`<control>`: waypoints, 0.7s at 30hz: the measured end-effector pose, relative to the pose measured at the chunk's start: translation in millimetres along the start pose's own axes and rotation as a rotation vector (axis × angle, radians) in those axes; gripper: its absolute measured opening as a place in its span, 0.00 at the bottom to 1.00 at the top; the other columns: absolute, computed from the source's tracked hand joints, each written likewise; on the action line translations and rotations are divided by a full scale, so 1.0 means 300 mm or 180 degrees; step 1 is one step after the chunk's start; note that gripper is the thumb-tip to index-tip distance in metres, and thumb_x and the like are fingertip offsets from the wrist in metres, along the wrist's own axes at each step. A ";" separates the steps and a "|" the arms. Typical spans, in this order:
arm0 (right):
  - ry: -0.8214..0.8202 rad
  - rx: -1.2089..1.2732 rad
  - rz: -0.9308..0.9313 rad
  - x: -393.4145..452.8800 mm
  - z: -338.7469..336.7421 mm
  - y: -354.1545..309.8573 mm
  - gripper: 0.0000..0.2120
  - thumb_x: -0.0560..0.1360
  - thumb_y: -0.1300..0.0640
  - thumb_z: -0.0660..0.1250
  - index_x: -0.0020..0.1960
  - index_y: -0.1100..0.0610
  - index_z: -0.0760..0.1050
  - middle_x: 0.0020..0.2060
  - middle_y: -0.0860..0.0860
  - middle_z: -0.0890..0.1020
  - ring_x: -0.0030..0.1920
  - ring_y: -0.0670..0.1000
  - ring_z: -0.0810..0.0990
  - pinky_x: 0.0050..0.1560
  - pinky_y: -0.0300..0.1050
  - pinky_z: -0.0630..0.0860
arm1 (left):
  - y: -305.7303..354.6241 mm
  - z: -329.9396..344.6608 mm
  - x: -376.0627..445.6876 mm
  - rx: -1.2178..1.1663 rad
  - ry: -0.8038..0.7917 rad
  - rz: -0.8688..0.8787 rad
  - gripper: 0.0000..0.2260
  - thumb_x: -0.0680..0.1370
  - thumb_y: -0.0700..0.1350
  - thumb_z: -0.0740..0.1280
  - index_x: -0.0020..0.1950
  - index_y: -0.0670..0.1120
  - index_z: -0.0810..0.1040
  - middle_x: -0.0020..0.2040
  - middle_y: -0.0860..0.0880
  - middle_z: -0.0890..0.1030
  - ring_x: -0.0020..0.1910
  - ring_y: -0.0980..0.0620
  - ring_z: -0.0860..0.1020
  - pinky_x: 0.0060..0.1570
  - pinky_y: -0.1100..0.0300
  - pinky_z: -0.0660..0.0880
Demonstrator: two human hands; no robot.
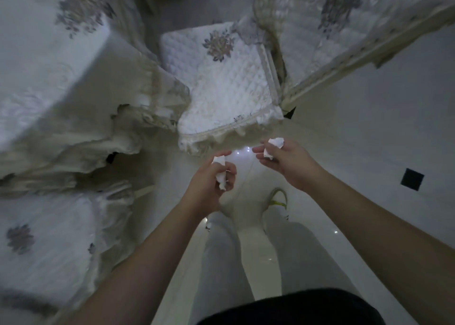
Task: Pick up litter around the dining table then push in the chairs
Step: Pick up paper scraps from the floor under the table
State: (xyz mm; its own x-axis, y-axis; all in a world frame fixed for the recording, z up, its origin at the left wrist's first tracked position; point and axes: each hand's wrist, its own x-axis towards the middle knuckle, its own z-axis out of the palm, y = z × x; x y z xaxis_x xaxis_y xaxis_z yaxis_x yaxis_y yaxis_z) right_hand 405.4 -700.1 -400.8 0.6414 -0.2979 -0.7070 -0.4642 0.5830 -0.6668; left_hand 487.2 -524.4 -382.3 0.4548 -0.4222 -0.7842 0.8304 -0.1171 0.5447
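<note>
Both grips are loaded: the left hand (209,179) is curled around a crumpled paper scrap (220,173), and the right hand (283,159) pinches another torn paper scrap (275,143) between thumb and fingers. They hang over the pale tiled floor (357,132), just in front of the quilted chair seat (221,78) that stands out from the cloth-draped counter (49,66). No further litter shows nearby. Best to gather both scraps into one hand, freeing the other for the chair.

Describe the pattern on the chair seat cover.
White quilted diamonds with a grey-purple flower motif on the seat cover; head view.
</note>
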 end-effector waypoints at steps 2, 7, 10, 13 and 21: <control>-0.0126 -0.0052 -0.0102 -0.109 0.024 -0.068 0.08 0.81 0.60 0.59 0.54 0.59 0.76 0.46 0.55 0.82 0.42 0.46 0.82 0.48 0.37 0.79 | 0.051 0.021 -0.096 -0.0068 -0.0095 0.0116 0.16 0.70 0.36 0.59 0.56 0.45 0.74 0.35 0.45 0.74 0.28 0.51 0.67 0.28 0.61 0.62; -0.0105 -0.0387 -0.0337 -0.334 0.065 -0.198 0.09 0.81 0.54 0.61 0.52 0.53 0.80 0.35 0.47 0.80 0.33 0.44 0.73 0.37 0.35 0.74 | 0.147 0.076 -0.263 -0.0118 -0.0327 0.0503 0.19 0.68 0.37 0.59 0.59 0.45 0.74 0.34 0.46 0.73 0.29 0.50 0.67 0.30 0.60 0.62; -0.0055 -0.0414 -0.0505 -0.424 0.089 -0.263 0.10 0.81 0.54 0.61 0.51 0.58 0.79 0.25 0.42 0.73 0.30 0.46 0.64 0.30 0.35 0.66 | 0.204 0.112 -0.331 -0.0087 -0.0556 0.0672 0.19 0.70 0.37 0.57 0.60 0.44 0.73 0.34 0.46 0.73 0.30 0.50 0.67 0.30 0.60 0.64; 0.0084 -0.0237 -0.0612 -0.504 0.132 -0.331 0.10 0.80 0.56 0.61 0.46 0.61 0.76 0.31 0.49 0.74 0.27 0.46 0.65 0.29 0.37 0.66 | 0.266 0.139 -0.392 -0.0006 -0.0800 0.0810 0.20 0.69 0.36 0.57 0.59 0.44 0.73 0.34 0.46 0.73 0.29 0.49 0.67 0.30 0.59 0.64; -0.0075 0.1092 -0.1047 -0.666 0.234 -0.402 0.10 0.80 0.64 0.58 0.59 0.60 0.75 0.43 0.54 0.81 0.38 0.48 0.77 0.38 0.37 0.74 | 0.476 0.159 -0.525 0.0265 -0.1378 0.1116 0.19 0.71 0.36 0.55 0.60 0.44 0.73 0.34 0.46 0.73 0.29 0.50 0.68 0.33 0.58 0.62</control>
State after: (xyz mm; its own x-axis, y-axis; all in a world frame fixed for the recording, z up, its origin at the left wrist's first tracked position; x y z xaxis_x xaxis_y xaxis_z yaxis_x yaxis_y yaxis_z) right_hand 376.1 -657.8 -162.6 0.7362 -0.4935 -0.4632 -0.0081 0.6779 -0.7351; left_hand 518.6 -517.6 -166.8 0.5107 -0.7770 -0.3680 0.6172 0.0333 0.7861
